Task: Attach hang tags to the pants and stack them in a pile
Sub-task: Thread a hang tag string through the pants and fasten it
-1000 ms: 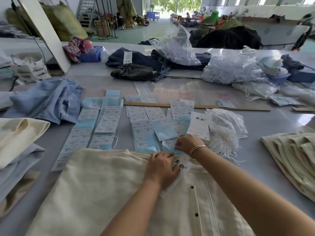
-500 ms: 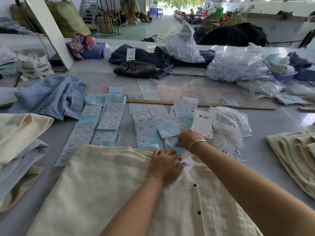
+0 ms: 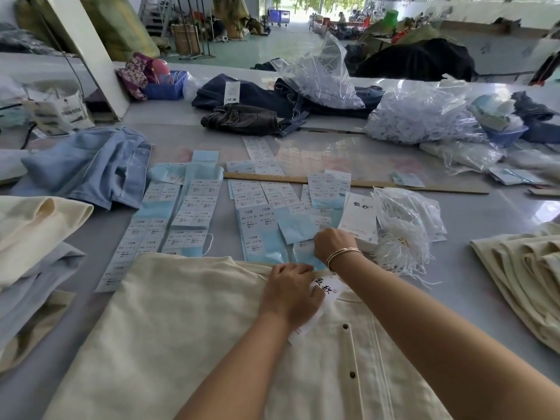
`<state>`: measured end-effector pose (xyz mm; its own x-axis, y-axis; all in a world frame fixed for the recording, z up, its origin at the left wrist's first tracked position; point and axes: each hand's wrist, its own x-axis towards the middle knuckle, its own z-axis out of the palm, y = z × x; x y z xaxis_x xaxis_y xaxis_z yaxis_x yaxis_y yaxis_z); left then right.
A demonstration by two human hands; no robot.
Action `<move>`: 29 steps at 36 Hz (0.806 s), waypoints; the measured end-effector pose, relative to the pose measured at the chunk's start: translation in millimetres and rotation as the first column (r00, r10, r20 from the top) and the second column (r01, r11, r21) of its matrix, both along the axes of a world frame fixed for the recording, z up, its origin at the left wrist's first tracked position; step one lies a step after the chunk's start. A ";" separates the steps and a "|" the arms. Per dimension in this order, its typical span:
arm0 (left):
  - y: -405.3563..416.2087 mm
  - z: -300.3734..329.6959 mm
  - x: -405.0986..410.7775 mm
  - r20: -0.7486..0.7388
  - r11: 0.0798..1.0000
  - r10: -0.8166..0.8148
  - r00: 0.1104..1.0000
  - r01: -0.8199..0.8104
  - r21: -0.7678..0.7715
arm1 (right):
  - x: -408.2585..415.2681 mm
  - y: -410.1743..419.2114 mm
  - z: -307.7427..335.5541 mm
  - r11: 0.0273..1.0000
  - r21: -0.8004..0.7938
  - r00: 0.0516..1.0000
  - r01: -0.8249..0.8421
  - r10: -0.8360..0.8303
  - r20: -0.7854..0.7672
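Cream pants [image 3: 188, 334] lie spread flat on the near edge of the grey tabletop [image 3: 497, 219], waistband away from the viewer, button placket to the right of centre. At the waistband a white hang tag [image 3: 328, 287] with black characters rests on the cloth, partly covered by the left hand [image 3: 289, 294], whose curled fingers press and hold it in place. The right hand [image 3: 333, 242], a bangle on its wrist, reaches just past the waistband to the sheets of size stickers [image 3: 257, 219] on blue backing; its grip is closed to a pinch at one sheet, though the fingertips are turned away, so whether a sticker is actually held cannot be told. Just beside that hand stand a stack of blank hang tags [image 3: 359, 218] and a bag of white string loops [image 3: 406, 234]. Further sticker sheets [image 3: 178, 213] lie in rows to the left, with a wooden ruler [image 3: 348, 181] behind them. A cream pile [image 3: 521, 274] sits at the right edge, folded cream and blue garments [image 3: 33, 237] at the left.

Step in hand, as judged: preparing the tag for this pair, apparently by taking a size sticker. The next move calls for a clean peel, placing the sticker squarely on the tag, then looping the tag to the waistband before folding and stacking.
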<state>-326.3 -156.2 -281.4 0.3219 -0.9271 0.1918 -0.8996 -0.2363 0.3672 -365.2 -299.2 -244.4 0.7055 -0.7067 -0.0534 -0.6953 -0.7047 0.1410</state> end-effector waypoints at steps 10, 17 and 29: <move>-2.0 -1.2 1.1 -0.010 1.000 -0.001 1.000 0.002 0.010 | -17.8 -14.1 6.1 0.980 0.170 0.993 -0.103 0.111 -0.035; 0.4 0.7 0.0 0.005 0.999 0.000 1.000 0.000 -0.039 | -2.4 -6.9 9.5 0.991 0.136 1.000 -0.014 0.017 -0.025; -1.1 -1.2 1.3 0.012 1.000 -0.007 1.000 0.008 -0.017 | -5.1 2.7 -0.8 0.999 -0.007 0.999 -0.042 0.042 0.013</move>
